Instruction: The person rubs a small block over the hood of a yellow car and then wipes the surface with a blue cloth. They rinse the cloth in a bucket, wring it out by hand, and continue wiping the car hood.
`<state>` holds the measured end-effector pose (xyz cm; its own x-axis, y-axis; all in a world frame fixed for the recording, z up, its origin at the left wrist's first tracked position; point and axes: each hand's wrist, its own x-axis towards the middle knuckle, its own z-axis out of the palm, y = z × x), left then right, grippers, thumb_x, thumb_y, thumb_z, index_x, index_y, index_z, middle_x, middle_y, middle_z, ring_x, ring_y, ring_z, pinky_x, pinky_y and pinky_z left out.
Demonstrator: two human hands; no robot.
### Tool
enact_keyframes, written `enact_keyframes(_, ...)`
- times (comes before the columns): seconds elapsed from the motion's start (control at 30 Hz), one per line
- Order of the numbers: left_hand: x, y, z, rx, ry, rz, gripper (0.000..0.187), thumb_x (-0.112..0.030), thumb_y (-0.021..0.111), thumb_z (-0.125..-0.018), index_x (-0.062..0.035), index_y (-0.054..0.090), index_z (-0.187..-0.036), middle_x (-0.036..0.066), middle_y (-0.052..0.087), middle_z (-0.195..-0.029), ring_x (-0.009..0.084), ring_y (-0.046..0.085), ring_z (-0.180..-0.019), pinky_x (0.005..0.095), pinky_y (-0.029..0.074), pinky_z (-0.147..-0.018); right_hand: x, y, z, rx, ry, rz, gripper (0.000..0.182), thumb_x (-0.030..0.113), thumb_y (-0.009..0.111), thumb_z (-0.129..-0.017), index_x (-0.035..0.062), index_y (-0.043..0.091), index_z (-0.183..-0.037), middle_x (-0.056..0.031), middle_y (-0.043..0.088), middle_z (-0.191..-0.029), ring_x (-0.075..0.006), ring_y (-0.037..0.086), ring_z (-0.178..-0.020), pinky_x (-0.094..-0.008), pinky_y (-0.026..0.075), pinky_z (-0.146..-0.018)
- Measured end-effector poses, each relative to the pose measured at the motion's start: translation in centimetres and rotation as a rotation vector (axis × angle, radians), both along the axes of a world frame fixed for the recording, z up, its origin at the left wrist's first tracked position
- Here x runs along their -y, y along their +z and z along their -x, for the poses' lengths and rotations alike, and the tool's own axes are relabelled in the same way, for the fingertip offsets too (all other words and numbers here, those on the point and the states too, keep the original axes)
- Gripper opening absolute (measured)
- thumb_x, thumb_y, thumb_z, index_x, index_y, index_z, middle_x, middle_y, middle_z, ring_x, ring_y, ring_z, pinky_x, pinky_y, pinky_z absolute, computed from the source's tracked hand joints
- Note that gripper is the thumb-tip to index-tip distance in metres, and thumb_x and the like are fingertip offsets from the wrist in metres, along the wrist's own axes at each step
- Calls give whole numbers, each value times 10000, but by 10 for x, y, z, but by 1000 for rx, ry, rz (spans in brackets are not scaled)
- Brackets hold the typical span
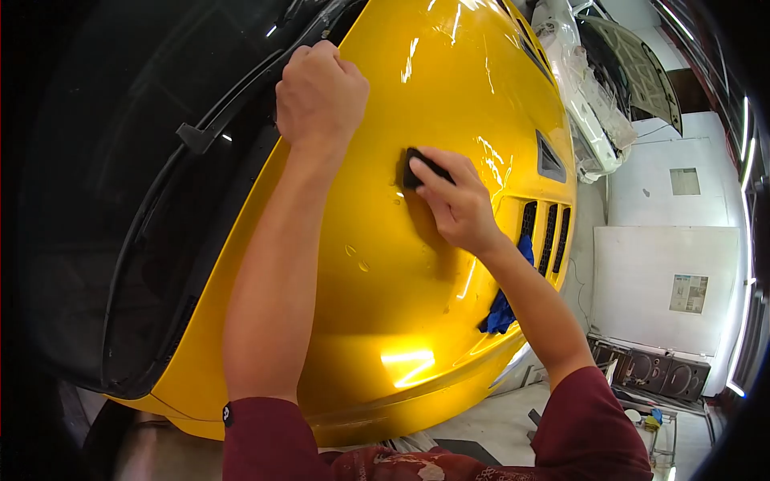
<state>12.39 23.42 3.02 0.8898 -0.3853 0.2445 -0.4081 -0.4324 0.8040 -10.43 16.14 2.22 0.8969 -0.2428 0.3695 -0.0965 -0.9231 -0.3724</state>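
My right hand [457, 192] grips a small black block-like pad [415, 168] between thumb and fingers. The pad rests against the glossy yellow car hood [385, 289], around its middle. My left hand [322, 94] is closed in a fist at the hood's rear edge, near the windshield. Its fingertips are hidden, so I cannot see what, if anything, they hold. A few small wet-looking marks [358, 258] show on the paint below the pad, and bright light reflections lie across the hood.
A wiper arm [152, 192] lies along the dark windshield [88, 200] at left. Near the black hood vents [549, 232] sits a crumpled blue cloth [501, 313]. Another car's white front end [589, 104], with its hood raised, stands at upper right. A white wall [666, 256] rises behind.
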Motion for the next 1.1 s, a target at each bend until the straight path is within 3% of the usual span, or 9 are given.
enact_keyframes(0.13,0,-2,-1,31,-6,17,202,-133,585,-917,-11,729,-989,199,718,-1038,407,694,-939,472,560,-840,28,-3,-53,45,-73,14,352,80,676,-916,57,684,-1266,-173,627,-1302,-385,590,-1178,-446,458,-1034)
enact_keyframes(0.37,-1,3,-2,37,-5,-8,166,-127,586,-944,-11,705,-955,184,693,-1009,416,706,-868,476,584,-787,12,4,-37,-5,-27,9,369,39,677,-904,53,683,-1272,-182,621,-1313,-392,598,-1172,-441,485,-1011)
enact_keyframes(0.63,0,6,-1,11,1,23,167,-97,601,-923,10,717,-978,189,702,-997,407,698,-884,465,570,-803,158,-11,-161,119,-183,35,332,125,661,-933,79,706,-1258,-174,681,-1272,-377,621,-1164,-422,483,-1035)
enact_keyframes(0.77,-1,4,-3,69,-14,26,179,-96,581,-941,14,711,-997,190,696,-1024,421,701,-861,474,583,-793,176,-16,-174,173,-254,40,312,147,649,-941,60,712,-1234,-186,695,-1247,-381,635,-1145,-419,483,-1038)
enact_keyframes(1.0,-1,5,-1,7,-21,44,199,-98,588,-939,23,724,-1019,191,714,-1041,396,702,-926,447,570,-842,16,-1,18,-31,-31,-57,444,8,716,-843,72,663,-1280,-156,631,-1342,-385,588,-1229,-449,474,-1053)
enact_keyframes(1.1,-1,4,-2,20,-15,19,210,-108,584,-947,24,718,-1040,192,706,-1054,413,702,-910,460,581,-825,40,-5,29,-21,66,-25,409,20,715,-855,80,673,-1257,-142,648,-1324,-374,608,-1200,-451,480,-1042)
